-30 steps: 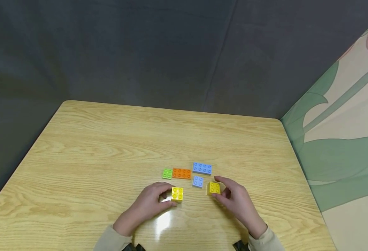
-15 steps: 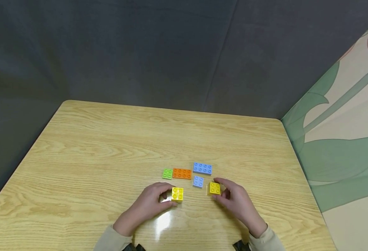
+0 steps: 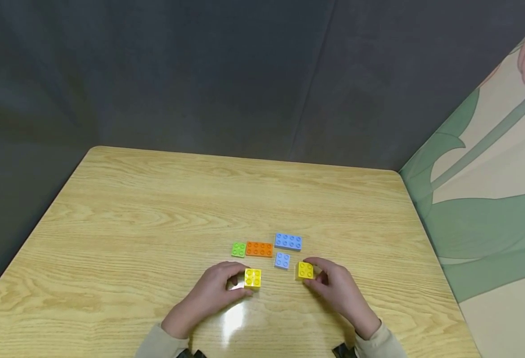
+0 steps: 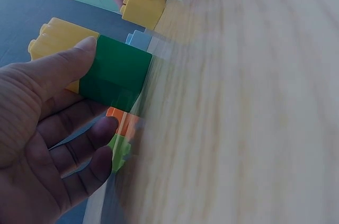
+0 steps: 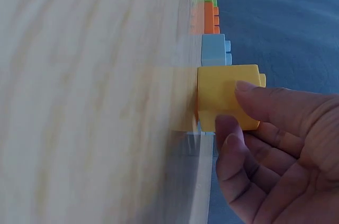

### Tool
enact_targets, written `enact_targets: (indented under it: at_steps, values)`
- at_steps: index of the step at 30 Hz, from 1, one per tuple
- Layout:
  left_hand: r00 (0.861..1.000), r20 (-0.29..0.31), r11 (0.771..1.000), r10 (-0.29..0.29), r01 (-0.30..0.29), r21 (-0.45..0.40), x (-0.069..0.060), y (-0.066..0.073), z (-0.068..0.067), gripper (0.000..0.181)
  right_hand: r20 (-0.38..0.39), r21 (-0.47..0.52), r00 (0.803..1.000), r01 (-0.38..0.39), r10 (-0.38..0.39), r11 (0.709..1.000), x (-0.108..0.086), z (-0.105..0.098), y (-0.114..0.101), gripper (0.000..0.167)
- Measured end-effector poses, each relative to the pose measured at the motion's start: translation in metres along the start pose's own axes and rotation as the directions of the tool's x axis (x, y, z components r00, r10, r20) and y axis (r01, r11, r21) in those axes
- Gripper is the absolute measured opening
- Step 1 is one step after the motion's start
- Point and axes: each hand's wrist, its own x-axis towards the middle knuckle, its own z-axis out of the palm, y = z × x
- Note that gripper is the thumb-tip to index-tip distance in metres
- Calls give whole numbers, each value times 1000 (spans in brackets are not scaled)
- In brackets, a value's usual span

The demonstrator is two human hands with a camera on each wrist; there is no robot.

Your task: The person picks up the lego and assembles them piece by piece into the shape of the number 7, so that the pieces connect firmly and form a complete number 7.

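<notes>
My left hand (image 3: 213,288) holds a stack of two toy building bricks, standing on the table. A yellow brick (image 3: 252,278) forms its top, and a green brick (image 4: 119,70) lies under it, as the left wrist view shows. The left thumb presses near the seam between the two. To the right, my right hand (image 3: 338,286) pinches a single yellow brick (image 3: 305,270) by its sides, thumb against the near face. This brick (image 5: 225,97) sits on the table, studs up. Between and beyond the hands lies a small light blue brick (image 3: 282,260).
Behind the hands are a lime green brick (image 3: 238,249), an orange brick (image 3: 259,249) close beside it, and a longer blue brick (image 3: 288,241). All lie flat on the wooden table (image 3: 155,199). A dark curtain (image 3: 200,74) hangs behind, and a patterned cloth (image 3: 490,233) at the right.
The right index finger has edged slightly closer to the yellow brick. Both hands and all bricks otherwise stay in place; the head view has tilted a little.
</notes>
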Motion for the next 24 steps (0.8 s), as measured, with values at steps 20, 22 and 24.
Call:
enact_targets:
  at_steps: [20,22,24]
  values:
    - [1000,-19,1000,9,-9,-13,-1,1,0,24,-21,19,994,103,-103,994,-8,-4,-13,39]
    - [1000,-19,1000,9,-9,-15,-1,1,0,24,-31,24,992,119,-119,993,-8,-4,-15,40]
    - [1000,-19,1000,8,-9,-16,-1,1,0,24,-42,27,989,141,-139,990,-9,-4,-17,41]
